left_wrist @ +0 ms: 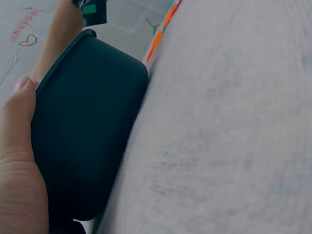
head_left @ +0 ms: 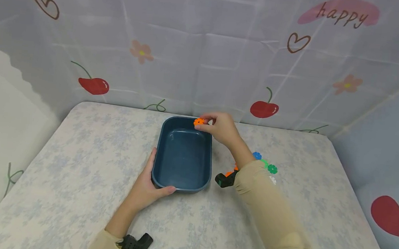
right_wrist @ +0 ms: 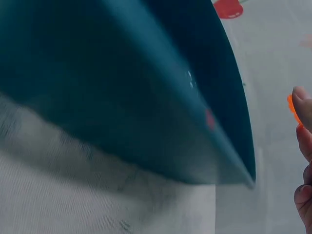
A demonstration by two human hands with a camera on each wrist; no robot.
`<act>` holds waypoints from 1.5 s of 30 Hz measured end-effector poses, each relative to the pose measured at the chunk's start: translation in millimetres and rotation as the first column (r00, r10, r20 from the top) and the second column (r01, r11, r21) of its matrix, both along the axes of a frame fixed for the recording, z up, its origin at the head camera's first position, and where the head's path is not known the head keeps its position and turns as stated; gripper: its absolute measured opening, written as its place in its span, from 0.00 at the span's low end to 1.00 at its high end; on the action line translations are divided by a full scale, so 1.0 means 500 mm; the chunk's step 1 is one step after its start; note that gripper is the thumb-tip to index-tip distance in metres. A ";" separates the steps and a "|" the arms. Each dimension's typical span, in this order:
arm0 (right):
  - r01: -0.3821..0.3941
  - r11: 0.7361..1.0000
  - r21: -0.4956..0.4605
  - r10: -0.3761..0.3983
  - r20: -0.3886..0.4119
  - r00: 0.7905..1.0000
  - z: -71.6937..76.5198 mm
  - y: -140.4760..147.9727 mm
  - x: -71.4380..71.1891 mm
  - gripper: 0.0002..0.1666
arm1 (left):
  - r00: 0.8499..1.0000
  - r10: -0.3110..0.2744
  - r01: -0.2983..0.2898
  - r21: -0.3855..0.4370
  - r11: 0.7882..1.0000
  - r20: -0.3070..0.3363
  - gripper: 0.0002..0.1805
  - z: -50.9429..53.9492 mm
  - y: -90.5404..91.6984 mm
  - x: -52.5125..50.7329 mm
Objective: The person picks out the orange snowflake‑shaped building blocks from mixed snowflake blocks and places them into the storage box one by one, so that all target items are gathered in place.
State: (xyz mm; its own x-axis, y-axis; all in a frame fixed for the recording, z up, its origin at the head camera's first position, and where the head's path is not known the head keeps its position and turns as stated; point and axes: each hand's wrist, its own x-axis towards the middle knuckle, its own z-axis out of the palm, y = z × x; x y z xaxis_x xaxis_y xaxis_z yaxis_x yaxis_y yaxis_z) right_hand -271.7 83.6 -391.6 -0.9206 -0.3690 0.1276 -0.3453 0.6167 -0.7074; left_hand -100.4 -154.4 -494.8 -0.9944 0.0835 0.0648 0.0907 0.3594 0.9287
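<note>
A deep blue rectangular plastic tub (head_left: pixel 183 159) stands on the table with nothing inside it. My left hand (head_left: pixel 145 191) grips its near left corner, thumb at the front wall and fingers along the left side; the left wrist view shows the thumb against the tub's outer wall (left_wrist: pixel 90 117). Over the far right corner, my right hand (head_left: pixel 223 130) pinches an orange notched plastic disc (head_left: pixel 198 121) between thumb and fingers. In the right wrist view only the edge of this orange disc (right_wrist: pixel 292 106) shows past the thumb.
Right of the tub, partly hidden by the right forearm, lie several more discs: a blue disc (head_left: pixel 257 155), a dark green disc (head_left: pixel 272 169), a white disc (head_left: pixel 272 180) and an orange disc (head_left: pixel 228 174). A printed curtain (head_left: pixel 205 61) hangs behind the table (head_left: pixel 72 168).
</note>
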 end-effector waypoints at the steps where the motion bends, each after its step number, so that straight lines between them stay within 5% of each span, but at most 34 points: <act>1: -0.013 1.000 0.001 0.013 -0.001 1.000 0.001 -0.012 -0.002 0.23 | 1.000 0.000 0.000 -0.001 1.000 -0.001 0.70 0.001 0.000 0.000; 15: -0.060 0.998 0.020 0.058 0.104 0.993 -0.031 -0.124 -0.011 0.25 | 1.000 -0.006 0.006 0.020 1.000 0.006 0.68 0.003 -0.001 0.001; 28: -0.018 0.969 0.244 -0.005 0.093 0.996 -0.080 -0.149 -0.005 0.26 | 1.000 -0.013 0.012 0.029 1.000 0.017 0.69 0.002 -0.001 0.001; 45: -0.023 0.934 0.356 -0.006 0.082 0.997 -0.098 -0.153 -0.005 0.25 | 1.000 -0.016 0.016 0.029 0.999 0.013 0.69 0.003 -0.002 0.002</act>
